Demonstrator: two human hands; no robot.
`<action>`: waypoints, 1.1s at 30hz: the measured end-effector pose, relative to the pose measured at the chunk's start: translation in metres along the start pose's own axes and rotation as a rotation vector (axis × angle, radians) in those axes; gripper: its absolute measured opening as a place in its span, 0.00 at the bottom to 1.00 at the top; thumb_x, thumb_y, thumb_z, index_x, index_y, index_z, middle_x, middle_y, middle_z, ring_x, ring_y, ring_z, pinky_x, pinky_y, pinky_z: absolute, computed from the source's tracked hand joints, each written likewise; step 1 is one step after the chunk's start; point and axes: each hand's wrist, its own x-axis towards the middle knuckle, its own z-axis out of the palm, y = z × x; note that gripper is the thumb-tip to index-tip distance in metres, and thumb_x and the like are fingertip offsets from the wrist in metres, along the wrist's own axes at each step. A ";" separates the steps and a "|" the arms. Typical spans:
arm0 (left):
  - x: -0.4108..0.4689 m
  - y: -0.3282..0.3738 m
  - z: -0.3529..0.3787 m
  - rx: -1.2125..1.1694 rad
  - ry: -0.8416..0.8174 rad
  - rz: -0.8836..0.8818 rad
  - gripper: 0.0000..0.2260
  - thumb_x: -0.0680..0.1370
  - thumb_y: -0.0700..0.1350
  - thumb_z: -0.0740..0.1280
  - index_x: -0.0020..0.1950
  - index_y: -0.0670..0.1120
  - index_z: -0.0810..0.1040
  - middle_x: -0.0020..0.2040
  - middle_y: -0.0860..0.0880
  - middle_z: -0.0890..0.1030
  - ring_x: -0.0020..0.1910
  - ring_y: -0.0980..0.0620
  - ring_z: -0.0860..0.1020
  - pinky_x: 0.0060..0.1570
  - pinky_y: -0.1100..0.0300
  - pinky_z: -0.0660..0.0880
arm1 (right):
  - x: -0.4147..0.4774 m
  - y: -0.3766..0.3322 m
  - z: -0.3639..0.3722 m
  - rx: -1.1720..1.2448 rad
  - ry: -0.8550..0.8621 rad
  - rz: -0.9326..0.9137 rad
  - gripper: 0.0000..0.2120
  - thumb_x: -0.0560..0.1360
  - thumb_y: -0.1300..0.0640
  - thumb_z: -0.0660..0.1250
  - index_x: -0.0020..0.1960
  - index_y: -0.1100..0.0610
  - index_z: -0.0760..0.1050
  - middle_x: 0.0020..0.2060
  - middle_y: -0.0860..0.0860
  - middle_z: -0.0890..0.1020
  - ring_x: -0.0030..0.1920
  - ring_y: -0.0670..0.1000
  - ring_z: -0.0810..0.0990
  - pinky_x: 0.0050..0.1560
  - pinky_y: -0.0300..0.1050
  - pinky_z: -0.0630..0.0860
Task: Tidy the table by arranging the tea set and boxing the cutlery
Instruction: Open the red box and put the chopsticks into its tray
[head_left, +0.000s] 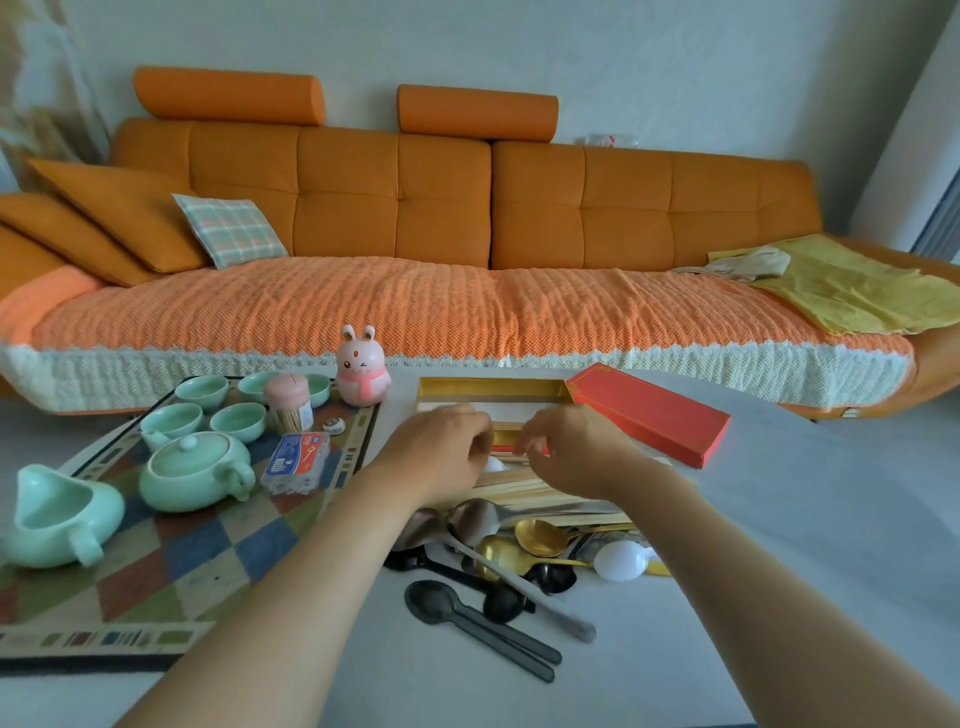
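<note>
Your left hand and right hand curl over the near edge of the gold box; whether they grip anything cannot be told. The spoons and chopsticks lie unboxed on the tabletop, so most of the boxing looks left to do.

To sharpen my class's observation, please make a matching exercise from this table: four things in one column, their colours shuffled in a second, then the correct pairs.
Column A
1. teapot
2. box lid
3. rabbit figure
4. nearest spoons

Column B
a. pink
b. black
c. mint green
d. red

Pairs: 1-c; 2-d; 3-a; 4-b
</note>
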 end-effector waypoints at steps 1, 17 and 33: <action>-0.003 0.003 0.000 -0.020 -0.049 -0.016 0.04 0.76 0.47 0.64 0.48 0.54 0.77 0.47 0.57 0.75 0.46 0.53 0.75 0.40 0.59 0.70 | -0.003 -0.002 -0.001 -0.031 -0.063 -0.002 0.12 0.74 0.55 0.62 0.50 0.44 0.83 0.46 0.39 0.81 0.42 0.40 0.77 0.44 0.44 0.79; -0.015 -0.007 -0.003 -0.050 -0.046 -0.137 0.09 0.80 0.44 0.64 0.58 0.50 0.80 0.55 0.53 0.77 0.53 0.50 0.76 0.53 0.52 0.74 | -0.010 0.001 0.005 0.022 0.069 0.025 0.11 0.80 0.58 0.61 0.56 0.51 0.81 0.50 0.47 0.78 0.46 0.50 0.78 0.48 0.49 0.78; 0.004 -0.026 0.010 0.134 -0.176 -0.171 0.25 0.82 0.56 0.57 0.78 0.51 0.60 0.78 0.51 0.59 0.76 0.49 0.57 0.72 0.51 0.57 | 0.027 0.024 0.025 0.101 0.298 0.301 0.16 0.80 0.64 0.60 0.54 0.48 0.83 0.54 0.46 0.83 0.54 0.52 0.79 0.60 0.53 0.71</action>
